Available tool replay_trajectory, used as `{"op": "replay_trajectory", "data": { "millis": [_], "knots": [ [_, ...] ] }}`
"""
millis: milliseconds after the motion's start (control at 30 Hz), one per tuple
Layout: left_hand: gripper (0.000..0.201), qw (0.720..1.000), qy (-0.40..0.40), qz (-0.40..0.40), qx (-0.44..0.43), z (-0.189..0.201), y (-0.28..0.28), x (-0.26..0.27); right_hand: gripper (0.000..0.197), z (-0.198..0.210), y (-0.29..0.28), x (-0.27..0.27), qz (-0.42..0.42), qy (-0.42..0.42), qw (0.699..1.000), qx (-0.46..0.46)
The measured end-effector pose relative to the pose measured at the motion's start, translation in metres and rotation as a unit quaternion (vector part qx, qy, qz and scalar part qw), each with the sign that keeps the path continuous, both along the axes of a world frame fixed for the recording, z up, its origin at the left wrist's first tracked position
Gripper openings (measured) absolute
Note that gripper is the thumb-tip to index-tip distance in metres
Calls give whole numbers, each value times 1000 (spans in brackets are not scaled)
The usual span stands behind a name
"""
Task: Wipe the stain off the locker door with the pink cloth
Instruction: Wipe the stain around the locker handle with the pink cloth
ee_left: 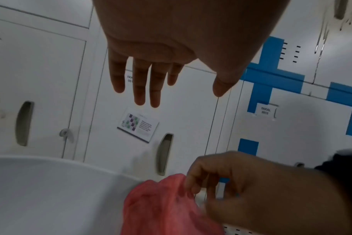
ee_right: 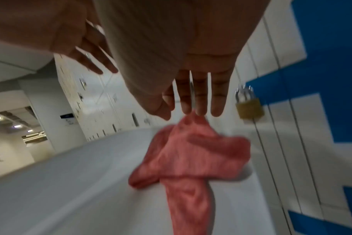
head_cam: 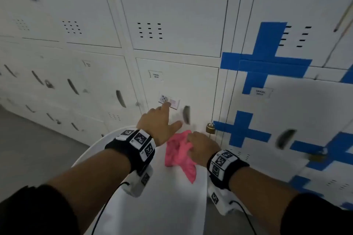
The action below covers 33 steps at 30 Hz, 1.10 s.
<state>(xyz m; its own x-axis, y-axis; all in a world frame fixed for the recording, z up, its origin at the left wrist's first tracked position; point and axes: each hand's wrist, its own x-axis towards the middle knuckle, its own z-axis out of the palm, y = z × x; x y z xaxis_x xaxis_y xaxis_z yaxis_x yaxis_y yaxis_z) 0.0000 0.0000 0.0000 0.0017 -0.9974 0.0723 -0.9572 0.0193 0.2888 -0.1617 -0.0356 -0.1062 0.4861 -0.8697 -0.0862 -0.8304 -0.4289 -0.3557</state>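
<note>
**Cloth at the fingertips, not yet lifted; door still to be wiped**

The pink cloth [head_cam: 179,153] lies crumpled on the white worktop [head_cam: 172,206], near the locker door [head_cam: 191,82]. The right hand [head_cam: 203,147] is over it with fingers reaching down to its top fold; whether they have pinched it cannot be told. The left hand [head_cam: 159,124] is spread wide and holds nothing, fingers toward the sticker [head_cam: 170,101] on the door.

Recommended: gather the cloth into a firm pad before lifting, then press flat on the grey smudge [head_cam: 176,117] beside the handle slot [head_cam: 186,114].

Clearances: the padlock [head_cam: 210,128] hangs just right of the cloth; the slot and sticker edge border the smudge. The door above the sticker is bare.
</note>
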Motion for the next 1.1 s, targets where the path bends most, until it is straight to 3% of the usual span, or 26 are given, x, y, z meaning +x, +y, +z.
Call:
{"op": "replay_trajectory", "data": {
  "millis": [200, 333, 500, 667, 733, 1000, 1100],
  "knots": [
    [70, 1000, -5, 0, 9, -11, -15, 18, 73, -41, -1, 25, 30, 34, 998, 31],
    [70, 1000, -10, -10, 3, -11, -21, 20, 60, -55, -7, 34, 52, 109, 993, -18],
    [71, 1000, -15, -20, -1, -8, -26, 16, 49, -52, -3, 32, 76, 41, 995, -41],
    [71, 999, -10, -41, -22, 11, -33, 2, 45, -12, 1, 13, 26, -16, 999, -33],
    [71, 998, -2, -50, -35, 24, -36, -7, 38, 11, 2, -1, -16, -78, 996, -51],
    [64, 984, 29, -107, -139, 107, -42, -66, 36, 125, 45, -97, -76, -256, 953, -146],
    [73, 971, 37, -141, -190, 141, -40, -94, 30, 171, 67, -136, -98, -289, 927, -219]
  ]
}}
